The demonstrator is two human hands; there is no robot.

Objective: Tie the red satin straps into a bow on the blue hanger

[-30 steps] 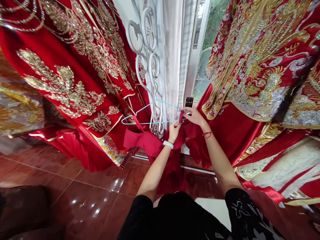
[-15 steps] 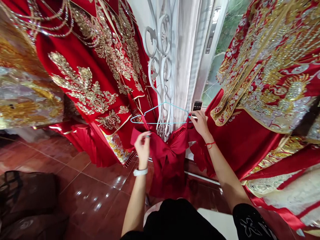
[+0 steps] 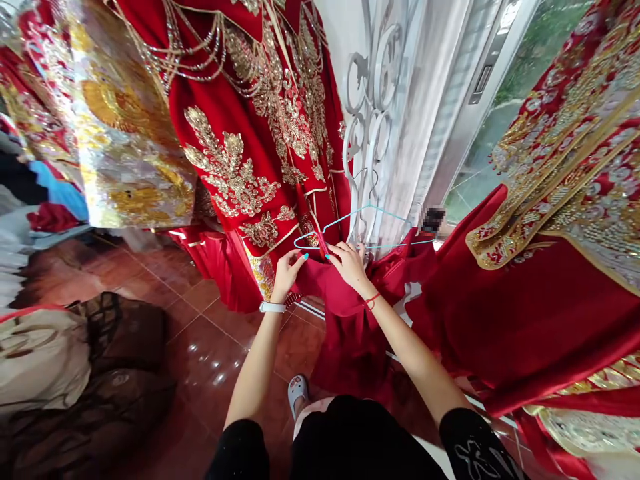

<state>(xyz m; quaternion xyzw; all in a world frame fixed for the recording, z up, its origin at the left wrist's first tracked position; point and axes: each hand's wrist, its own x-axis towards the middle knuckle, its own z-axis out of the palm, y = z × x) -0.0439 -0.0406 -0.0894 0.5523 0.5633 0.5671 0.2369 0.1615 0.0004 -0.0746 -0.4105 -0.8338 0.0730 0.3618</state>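
Note:
A dark red dress [image 3: 345,327] hangs from a light blue hanger [image 3: 347,218], its narrow strap [image 3: 321,244] over the hanger's left side. My left hand [image 3: 285,275] pinches the dress's top edge at the left, thumb and forefinger together. Beside it, my right hand [image 3: 349,265] has its fingers closed on the upper edge near the foot of that strap. The dress's right side hangs by the hanger's other end, free of my hands. The cloth between my fingertips is partly hidden.
A red jacket with gold embroidery [image 3: 230,167] hangs at left, and a heavily beaded red and gold garment [image 3: 575,173] at right. White scrolled ironwork [image 3: 375,127] stands behind the hanger. Dark bags [image 3: 120,333] and a pale bag [image 3: 40,360] lie on the tiled floor.
My right hand has left the hanger's right end and come across to the left strap, beside my left hand. The view has swung left.

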